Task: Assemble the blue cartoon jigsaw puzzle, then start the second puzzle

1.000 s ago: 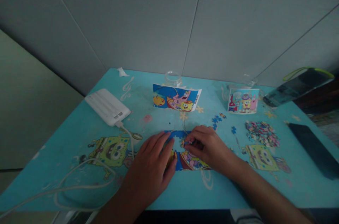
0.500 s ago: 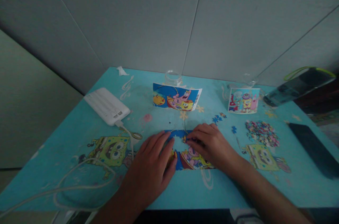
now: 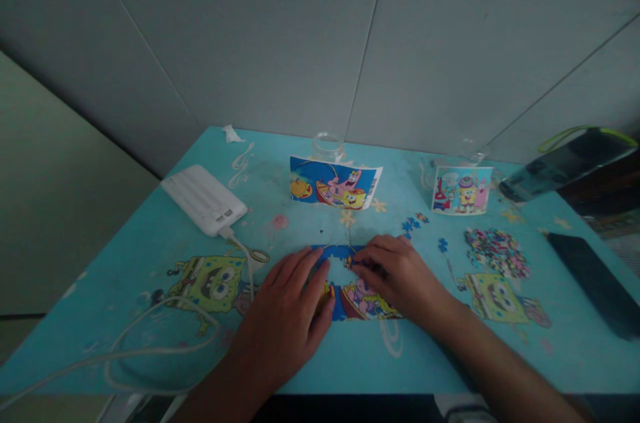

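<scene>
With its fingers bent and drawn narrow, the right hand (image 3: pixel 397 271) touches a small yellow-and-blue puzzle piece (image 3: pixel 348 263) at its fingertips; we cannot tell whether the piece is gripped or only pressed. The left hand (image 3: pixel 293 303) lies palm down, fingers extended and only slightly apart, over the left part of a partly assembled puzzle (image 3: pixel 363 306). That puzzle rests flat on the worktop (image 3: pixel 345 363) between and beneath both hands, and we see a gap in its middle where the light blue surface shows through.

Just beyond the right hand lies a cluster of blue pieces (image 3: pixel 410 226), with a single blue piece (image 3: pixel 443 245) apart from it and a heap of multicoloured pieces (image 3: pixel 497 252) farther right. Behind the puzzle we see a picture card (image 3: pixel 333 184) propped up before a clear round container (image 3: pixel 328 145); a smaller card (image 3: pixel 461 192) stands to its right.

A dark flat object (image 3: pixel 593 284) lies near the right edge, below a tilted bottle (image 3: pixel 560 166) with a yellow-green strap. On the left, a white power bank (image 3: pixel 205 202) has a white cable (image 3: pixel 150 352) plugged in, its loops trailing off toward the near left. A white scrap (image 3: pixel 231 134) sits at the far left corner.
</scene>
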`<action>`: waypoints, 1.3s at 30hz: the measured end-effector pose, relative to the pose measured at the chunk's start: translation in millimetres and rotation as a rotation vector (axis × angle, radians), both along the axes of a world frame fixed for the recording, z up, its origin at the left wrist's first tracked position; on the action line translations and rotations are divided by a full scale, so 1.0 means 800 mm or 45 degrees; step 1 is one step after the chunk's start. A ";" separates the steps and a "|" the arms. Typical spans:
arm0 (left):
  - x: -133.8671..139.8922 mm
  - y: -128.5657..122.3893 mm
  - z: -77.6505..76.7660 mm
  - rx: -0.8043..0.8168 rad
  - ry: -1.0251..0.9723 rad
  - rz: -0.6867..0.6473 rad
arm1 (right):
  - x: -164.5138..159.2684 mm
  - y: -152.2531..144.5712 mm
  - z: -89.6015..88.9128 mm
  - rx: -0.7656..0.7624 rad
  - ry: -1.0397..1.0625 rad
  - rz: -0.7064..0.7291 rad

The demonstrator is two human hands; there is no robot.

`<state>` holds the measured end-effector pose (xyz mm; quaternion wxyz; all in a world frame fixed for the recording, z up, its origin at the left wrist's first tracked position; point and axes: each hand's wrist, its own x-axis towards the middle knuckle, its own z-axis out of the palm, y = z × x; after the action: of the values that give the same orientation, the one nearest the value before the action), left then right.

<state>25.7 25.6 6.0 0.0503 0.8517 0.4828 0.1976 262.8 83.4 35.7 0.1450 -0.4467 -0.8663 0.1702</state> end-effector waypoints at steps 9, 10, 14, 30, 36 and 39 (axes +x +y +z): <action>0.001 0.001 0.001 0.010 0.003 0.003 | 0.021 0.004 0.009 -0.070 0.171 -0.034; 0.001 0.001 0.001 0.013 0.002 0.005 | 0.027 0.004 0.013 -0.086 0.204 -0.047; 0.001 0.000 0.002 0.022 -0.001 0.001 | 0.046 0.008 0.021 -0.178 0.238 -0.047; 0.001 0.000 0.001 0.017 0.003 0.001 | 0.036 0.003 0.019 -0.201 0.194 0.064; 0.001 0.001 -0.001 0.006 0.003 0.000 | 0.011 -0.009 0.010 -0.195 0.142 0.165; 0.001 0.001 -0.002 0.011 0.002 0.003 | 0.011 -0.009 0.007 -0.182 0.146 0.169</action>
<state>26.4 26.8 4.2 0.0462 0.8515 0.4829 0.1989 271.4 76.0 41.3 0.1506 -0.3869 -0.8700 0.2660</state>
